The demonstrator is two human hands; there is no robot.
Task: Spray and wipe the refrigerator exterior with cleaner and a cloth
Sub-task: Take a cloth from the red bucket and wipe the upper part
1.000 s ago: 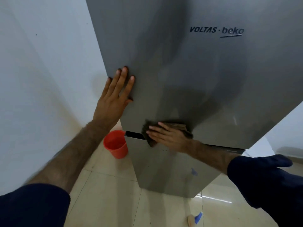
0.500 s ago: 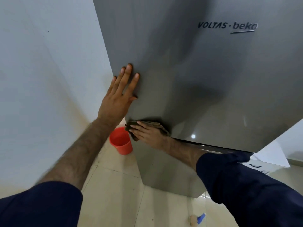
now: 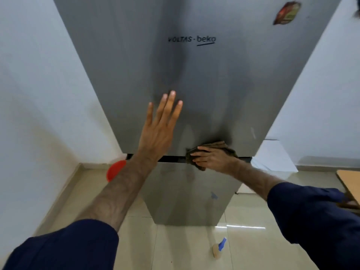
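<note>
Rightward now, right hand (image 3: 213, 157) presses cloth (image 3: 227, 148); left hand (image 3: 157, 129) flat, forearm half-hiding red bucket (image 3: 115, 170).

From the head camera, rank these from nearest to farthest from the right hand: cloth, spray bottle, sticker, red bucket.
1. Cloth: under the right hand, against the fridge.
2. Spray bottle: on the floor below.
3. Red bucket: left, behind the left forearm; close to the bottle's rank.
4. Sticker: top right of the door.

The tiled floor (image 3: 185, 250) carries the fridge (image 3: 187, 201) against the back wall, a spray bottle (image 3: 219, 248) before it, a red bucket (image 3: 115, 170) at its left.
</note>
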